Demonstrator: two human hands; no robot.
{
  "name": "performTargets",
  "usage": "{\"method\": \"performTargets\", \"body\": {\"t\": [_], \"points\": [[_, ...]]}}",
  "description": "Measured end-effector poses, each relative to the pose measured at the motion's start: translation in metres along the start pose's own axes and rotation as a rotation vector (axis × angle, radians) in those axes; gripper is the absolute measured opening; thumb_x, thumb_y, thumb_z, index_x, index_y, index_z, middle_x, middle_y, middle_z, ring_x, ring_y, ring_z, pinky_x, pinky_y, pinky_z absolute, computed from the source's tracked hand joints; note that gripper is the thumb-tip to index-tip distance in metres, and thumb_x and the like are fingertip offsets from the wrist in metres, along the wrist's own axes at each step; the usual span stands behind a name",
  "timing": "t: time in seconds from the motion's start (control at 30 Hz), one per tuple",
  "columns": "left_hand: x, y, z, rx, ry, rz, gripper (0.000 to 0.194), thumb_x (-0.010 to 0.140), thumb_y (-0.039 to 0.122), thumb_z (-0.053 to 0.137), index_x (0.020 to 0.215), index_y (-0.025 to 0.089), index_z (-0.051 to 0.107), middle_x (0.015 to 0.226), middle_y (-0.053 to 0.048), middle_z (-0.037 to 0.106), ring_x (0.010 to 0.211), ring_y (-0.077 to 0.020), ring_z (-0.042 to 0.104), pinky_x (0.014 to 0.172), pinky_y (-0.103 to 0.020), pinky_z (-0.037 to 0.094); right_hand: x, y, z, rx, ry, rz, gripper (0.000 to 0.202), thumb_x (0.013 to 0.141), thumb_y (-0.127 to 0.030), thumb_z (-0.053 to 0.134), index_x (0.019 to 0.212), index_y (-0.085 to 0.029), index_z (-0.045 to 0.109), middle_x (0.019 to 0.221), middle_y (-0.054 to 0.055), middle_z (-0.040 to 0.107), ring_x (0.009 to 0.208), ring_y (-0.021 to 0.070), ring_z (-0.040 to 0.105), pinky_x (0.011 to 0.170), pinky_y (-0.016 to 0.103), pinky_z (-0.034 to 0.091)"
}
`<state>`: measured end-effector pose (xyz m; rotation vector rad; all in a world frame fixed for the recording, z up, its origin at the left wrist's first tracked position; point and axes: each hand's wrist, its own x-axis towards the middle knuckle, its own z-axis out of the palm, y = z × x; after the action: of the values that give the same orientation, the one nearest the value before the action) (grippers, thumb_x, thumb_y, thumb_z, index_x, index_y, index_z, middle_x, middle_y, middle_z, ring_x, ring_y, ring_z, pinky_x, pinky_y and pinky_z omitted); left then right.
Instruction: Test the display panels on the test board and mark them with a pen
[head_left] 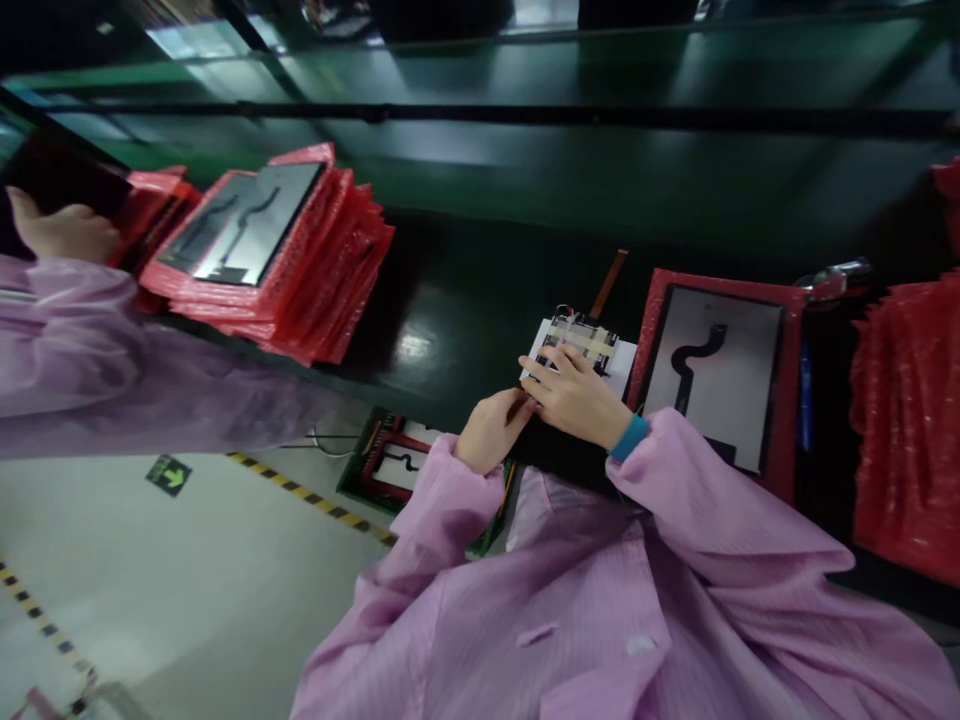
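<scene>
A small electronic assembly [600,343] with tan tape strips and wires at its top lies over a white sheet [621,366] on the dark table. An orange-brown strip [609,283] extends up from its top edge. My right hand [574,395], below a teal wristband, lies over the assembly with fingers spread. At the assembly's lower left corner, my left hand [491,428] has thumb and fingers pinched together; whatever is between them is too small to make out. Just to the right, a grey panel [724,365] with a black curved strip rests on a red bubble-wrap sheet [784,420].
Stacked red bubble-wrap pouches [330,280] stand at the left with grey panels [259,225] on top. Another person's hand [71,232] holds a dark panel at far left. More red pouches [911,420] stand at right, beside a blue pen-like item [805,395]. A green crate [367,455] sits below the table.
</scene>
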<state>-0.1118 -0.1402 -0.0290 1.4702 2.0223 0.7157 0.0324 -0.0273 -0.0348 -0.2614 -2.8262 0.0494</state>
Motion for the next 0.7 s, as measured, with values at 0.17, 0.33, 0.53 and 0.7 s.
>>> {"method": "performTargets", "body": {"t": [0.17, 0.33, 0.53, 0.7], "points": [[0.002, -0.002, 0.002, -0.07, 0.011, 0.001, 0.019, 0.095, 0.028, 0.049, 0.082, 0.019, 0.06, 0.078, -0.003, 0.069, 0.071, -0.0154, 0.062, 0.072, -0.026, 0.05, -0.002, 0.0, 0.004, 0.035, 0.035, -0.023, 0.033, 0.099, -0.024, 0.048, 0.123, -0.012, 0.067, 0.144, 0.012, 0.06, 0.131, 0.0334, 0.049, 0.11, 0.051, 0.041], [0.001, -0.002, 0.001, -0.066, 0.004, -0.018, 0.025, 0.096, 0.036, 0.046, 0.081, 0.019, 0.057, 0.078, -0.003, 0.069, 0.07, -0.0161, 0.061, 0.07, -0.028, 0.049, -0.003, 0.001, 0.008, 0.02, 0.056, -0.021, 0.032, 0.101, -0.024, 0.045, 0.12, -0.013, 0.067, 0.143, 0.012, 0.06, 0.131, 0.0328, 0.049, 0.112, 0.051, 0.04], [0.001, -0.004, 0.005, 0.021, 0.016, -0.021, 0.028, 0.095, 0.041, 0.043, 0.085, 0.02, 0.058, 0.084, -0.007, 0.071, 0.075, -0.0192, 0.064, 0.075, -0.031, 0.051, -0.003, 0.0, 0.009, 0.039, 0.033, 0.023, 0.033, 0.1, -0.025, 0.047, 0.125, -0.014, 0.065, 0.146, 0.014, 0.056, 0.133, 0.0334, 0.048, 0.115, 0.052, 0.039], [0.001, -0.007, 0.007, 0.095, 0.046, -0.007, 0.027, 0.09, 0.043, 0.042, 0.086, 0.022, 0.057, 0.09, -0.01, 0.072, 0.085, -0.0248, 0.067, 0.082, -0.038, 0.054, -0.014, -0.013, -0.009, 0.116, 0.098, 0.107, 0.038, 0.1, -0.032, 0.051, 0.133, -0.015, 0.06, 0.146, 0.016, 0.054, 0.134, 0.0329, 0.045, 0.114, 0.052, 0.04]]}}
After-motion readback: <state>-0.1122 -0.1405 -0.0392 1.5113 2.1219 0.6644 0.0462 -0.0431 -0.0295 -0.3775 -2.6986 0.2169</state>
